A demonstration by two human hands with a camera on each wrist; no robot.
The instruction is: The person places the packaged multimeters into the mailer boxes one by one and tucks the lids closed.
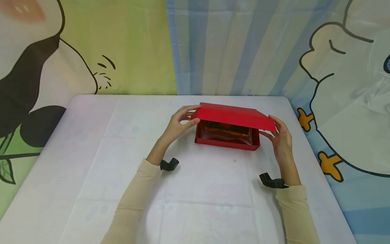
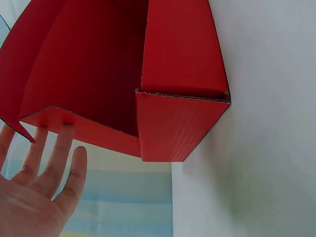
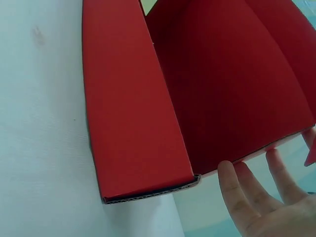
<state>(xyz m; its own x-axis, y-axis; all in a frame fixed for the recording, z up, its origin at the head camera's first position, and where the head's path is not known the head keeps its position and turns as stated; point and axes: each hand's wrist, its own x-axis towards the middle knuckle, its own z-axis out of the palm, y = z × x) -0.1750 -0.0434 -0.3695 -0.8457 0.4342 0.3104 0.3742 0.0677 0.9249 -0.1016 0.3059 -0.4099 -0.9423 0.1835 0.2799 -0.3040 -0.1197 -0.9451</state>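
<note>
A red cardboard box stands on the table with its lid tilted partway over the opening. The left hand holds the lid's left end, its thumb at the front corner; in the left wrist view its fingers touch the side flap from outside. At the lid's right end is the right hand, which holds that corner; in the right wrist view its fingers lie along the flap edge. Inside the box, a dark and orange item in clear wrap shows partly beneath the lid.
The box is on a white-covered table, towards its far edge. A printed curtain hangs behind and at both sides. A black curved piece sits at each wrist, the left one and the right one.
</note>
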